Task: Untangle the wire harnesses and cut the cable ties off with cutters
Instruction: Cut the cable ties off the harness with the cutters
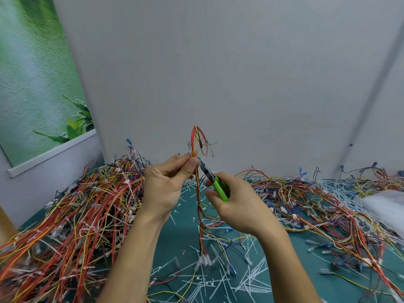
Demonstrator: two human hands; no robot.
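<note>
My left hand (pixel 168 182) pinches a thin wire harness (pixel 198 193) of red, orange and yellow wires between thumb and fingers and holds it upright above the table. The harness loops over at the top, and its lower end hangs down to white connectors lying on the mat. My right hand (pixel 238 202) grips green-handled cutters (pixel 219 187). Their dark jaws point up and left and meet the harness just beside my left thumb, where a white cable tie sticks out.
A large heap of tangled harnesses (pixel 76 219) covers the left side of the green mat (pixel 185 217). More harnesses (pixel 317 206) spread over the right side. Several cut white cable ties (pixel 220 281) litter the mat in front. A grey wall stands close behind.
</note>
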